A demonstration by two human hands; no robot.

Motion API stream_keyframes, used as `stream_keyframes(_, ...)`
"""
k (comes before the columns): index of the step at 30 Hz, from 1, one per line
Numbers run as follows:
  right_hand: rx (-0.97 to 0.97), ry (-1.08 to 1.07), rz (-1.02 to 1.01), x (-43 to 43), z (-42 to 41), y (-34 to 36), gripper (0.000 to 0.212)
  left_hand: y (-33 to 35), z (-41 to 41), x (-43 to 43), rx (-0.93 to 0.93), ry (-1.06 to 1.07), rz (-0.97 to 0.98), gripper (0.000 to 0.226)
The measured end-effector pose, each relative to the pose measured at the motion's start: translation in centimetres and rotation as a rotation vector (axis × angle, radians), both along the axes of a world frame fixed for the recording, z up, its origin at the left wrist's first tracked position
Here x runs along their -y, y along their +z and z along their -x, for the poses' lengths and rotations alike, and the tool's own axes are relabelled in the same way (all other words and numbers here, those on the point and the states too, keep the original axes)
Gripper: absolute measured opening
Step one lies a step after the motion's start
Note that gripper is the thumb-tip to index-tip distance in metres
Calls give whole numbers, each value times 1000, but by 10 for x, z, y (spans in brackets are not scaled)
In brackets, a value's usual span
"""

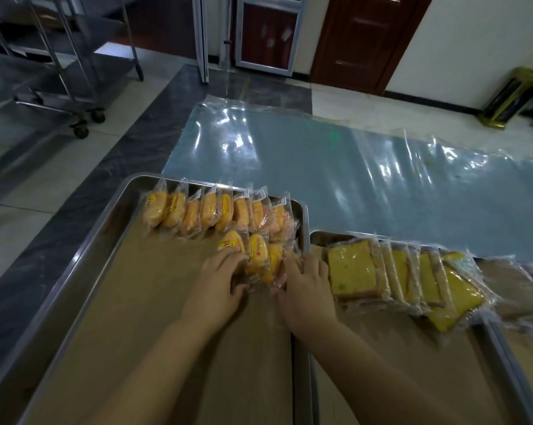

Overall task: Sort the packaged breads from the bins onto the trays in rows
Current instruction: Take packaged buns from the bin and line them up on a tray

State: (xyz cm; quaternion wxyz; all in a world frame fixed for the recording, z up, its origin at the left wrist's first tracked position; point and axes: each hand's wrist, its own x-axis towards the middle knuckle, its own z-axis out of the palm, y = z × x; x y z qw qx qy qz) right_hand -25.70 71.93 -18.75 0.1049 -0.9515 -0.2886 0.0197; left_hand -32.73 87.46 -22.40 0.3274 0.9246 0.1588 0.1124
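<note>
A steel tray [105,240] lined with brown paper holds a back row of several round packaged breads [210,210]. In front of that row, at the tray's right side, stand three more round packaged breads [260,251]. My left hand [219,280] presses against the leftmost of these three with fingers laid on its wrapper. My right hand [308,286] rests against the rightmost one and the tray's right rim. A second tray [492,338] to the right carries a leaning row of square sliced packaged breads [397,277].
Clear plastic sheeting [320,154] covers the floor beyond the trays. A wheeled steel rack [59,72] stands at the far left. More wrapped breads [522,289], blurred, lie at the right edge. Doors and a wall close the back.
</note>
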Motion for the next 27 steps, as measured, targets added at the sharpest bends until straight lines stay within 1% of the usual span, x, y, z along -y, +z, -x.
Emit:
stream_keyframes(3,-47,-6,42,-3,-5,7,46,5,-3,-3,-27,-33,5,56)
stream_keyframes(5,-135,-36,55,0,-6,13,51,7,2,-3,-50,-45,6,61)
stream_keyframes(7,-161,-40,64,8,-3,21,58,10,10,-1,-60,-50,13,64)
stream_keyframes(8,-152,-41,44,14,-1,26,59,12,15,1,-62,-52,8,64)
stream_keyframes(12,-73,-25,-112,43,15,52,49,27,37,11,-55,-43,-34,57)
stream_keyframes(15,-29,3,-169,70,32,73,43,47,55,27,-36,-42,-47,49)
stream_keyframes(18,-43,-8,-214,104,49,94,40,76,70,55,16,-45,-65,39)
stream_keyframes(21,-59,-30,-241,145,64,115,32,108,81,91,120,-101,-143,33)
stream_keyframes(25,-56,-53,-288,214,82,143,26,147,95,149,185,-190,-270,31)
stream_keyframes(27,-53,-70,-265,253,89,155,28,161,102,182,183,-231,-312,30)
